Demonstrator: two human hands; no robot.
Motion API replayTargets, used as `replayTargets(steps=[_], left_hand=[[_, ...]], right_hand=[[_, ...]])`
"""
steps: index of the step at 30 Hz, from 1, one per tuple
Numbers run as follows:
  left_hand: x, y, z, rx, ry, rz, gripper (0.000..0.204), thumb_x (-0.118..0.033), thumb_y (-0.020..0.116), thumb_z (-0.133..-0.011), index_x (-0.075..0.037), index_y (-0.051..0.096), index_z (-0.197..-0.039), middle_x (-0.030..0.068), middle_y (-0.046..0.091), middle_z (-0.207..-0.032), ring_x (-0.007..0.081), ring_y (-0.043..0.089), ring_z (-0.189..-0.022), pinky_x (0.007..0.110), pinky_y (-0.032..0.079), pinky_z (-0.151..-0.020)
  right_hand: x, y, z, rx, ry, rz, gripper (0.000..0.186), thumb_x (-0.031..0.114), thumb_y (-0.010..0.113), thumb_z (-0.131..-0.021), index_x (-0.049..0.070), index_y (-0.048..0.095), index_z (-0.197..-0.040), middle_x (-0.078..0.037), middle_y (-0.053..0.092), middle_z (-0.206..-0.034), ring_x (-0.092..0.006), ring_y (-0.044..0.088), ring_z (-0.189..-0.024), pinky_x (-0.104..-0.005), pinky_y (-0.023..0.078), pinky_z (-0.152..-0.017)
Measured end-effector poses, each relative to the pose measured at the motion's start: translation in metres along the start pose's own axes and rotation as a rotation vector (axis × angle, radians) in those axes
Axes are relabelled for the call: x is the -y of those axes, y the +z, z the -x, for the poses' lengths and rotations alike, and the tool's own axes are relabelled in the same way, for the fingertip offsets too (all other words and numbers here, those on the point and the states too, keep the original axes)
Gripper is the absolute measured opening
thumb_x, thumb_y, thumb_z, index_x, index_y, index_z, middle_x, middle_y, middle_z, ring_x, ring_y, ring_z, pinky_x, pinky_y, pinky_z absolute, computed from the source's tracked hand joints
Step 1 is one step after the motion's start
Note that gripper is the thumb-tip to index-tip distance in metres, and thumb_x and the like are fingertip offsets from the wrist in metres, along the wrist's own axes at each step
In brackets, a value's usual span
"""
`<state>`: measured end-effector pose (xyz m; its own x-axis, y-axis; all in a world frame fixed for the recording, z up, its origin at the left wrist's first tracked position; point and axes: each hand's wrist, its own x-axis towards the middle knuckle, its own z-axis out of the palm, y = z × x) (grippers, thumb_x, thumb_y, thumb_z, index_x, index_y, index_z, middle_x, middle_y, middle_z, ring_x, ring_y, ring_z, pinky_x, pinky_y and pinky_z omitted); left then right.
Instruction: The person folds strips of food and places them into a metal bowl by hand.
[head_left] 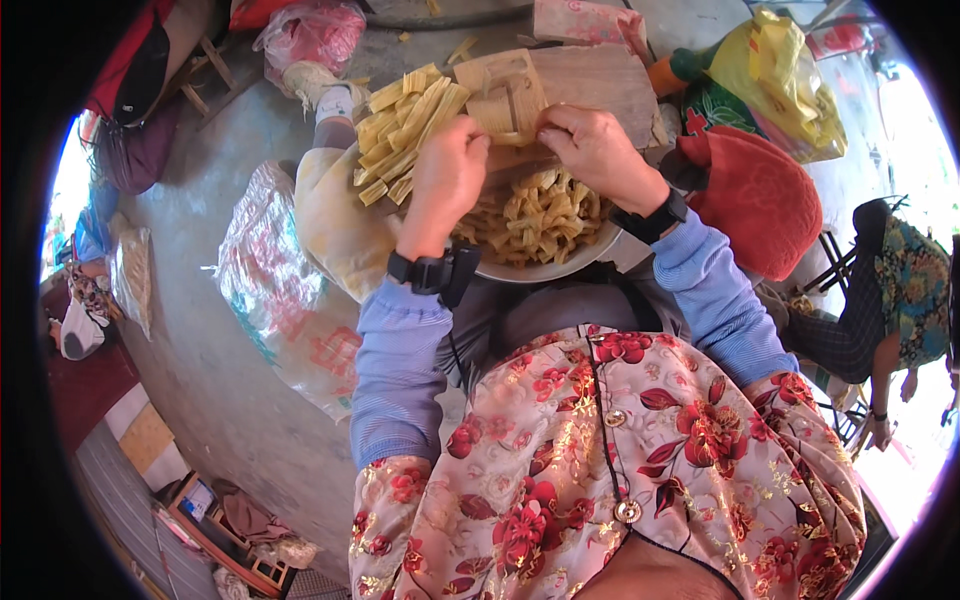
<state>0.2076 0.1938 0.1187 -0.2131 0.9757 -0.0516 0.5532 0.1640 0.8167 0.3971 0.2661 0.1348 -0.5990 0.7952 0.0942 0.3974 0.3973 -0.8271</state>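
My left hand [450, 178] is closed, fingertips curled at the lower edge of a flat tan woven-looking piece [503, 88]. At that piece's right edge, my right hand [598, 150] pinches with thumb and forefinger. What lies in either pinch is too small to make out. Left of the tan piece is a pile of flat yellow strips [410, 125], next to my left hand. Below both hands, a pale round basin [540, 273] on my lap holds many folded, curled yellow strips [555, 215]. A wooden board [595, 90] lies beyond my hands, under the tan piece.
A red cloth [755, 200] is close to my right wrist. Behind it stands a yellow plastic bag [780, 85]. A crumpled clear plastic sack [285, 290] lies on the grey floor to the left. At the far right, another person [890, 290] sits in a patterned top.
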Motion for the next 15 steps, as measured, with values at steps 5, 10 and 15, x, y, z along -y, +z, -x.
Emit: replayTargets(steps=[5, 10, 15], left_hand=[[-0.021, 0.008, 0.005, -0.073, -0.015, -0.38, 0.013, -0.018, 0.056, -0.085, -0.007, 0.059, -0.093, 0.0221, 0.063, -0.08, 0.0409, 0.061, -0.079, 0.049, 0.046, -0.066], [-0.017, -0.012, 0.013, -0.146, -0.135, -0.658, 0.012, -0.015, 0.052, -0.086, -0.004, 0.054, -0.089, 0.0199, 0.064, -0.075, 0.0406, 0.061, -0.074, 0.05, 0.047, -0.066], [-0.007, -0.02, 0.05, -0.038, -0.067, -0.291, 0.016, -0.018, 0.056, -0.087, -0.006, 0.058, -0.099, 0.0106, 0.061, -0.067, 0.0236, 0.059, -0.057, 0.034, 0.046, -0.056]], right_hand=[[0.0, 0.002, 0.0, 0.017, -0.121, 0.231, 0.012, 0.01, 0.056, -0.082, 0.002, 0.061, -0.089, -0.017, 0.061, -0.081, -0.0372, 0.059, -0.076, -0.0409, 0.048, -0.065], [-0.023, -0.017, 0.015, -0.015, -0.245, 0.383, 0.016, 0.01, 0.056, -0.083, 0.002, 0.061, -0.095, -0.018, 0.063, -0.085, -0.0359, 0.061, -0.076, -0.0388, 0.05, -0.068], [-0.013, -0.03, 0.055, 0.113, -0.13, -0.046, 0.029, 0.009, 0.062, -0.082, 0.005, 0.062, -0.111, -0.014, 0.062, -0.112, -0.0295, 0.06, -0.098, -0.0339, 0.049, -0.081]])
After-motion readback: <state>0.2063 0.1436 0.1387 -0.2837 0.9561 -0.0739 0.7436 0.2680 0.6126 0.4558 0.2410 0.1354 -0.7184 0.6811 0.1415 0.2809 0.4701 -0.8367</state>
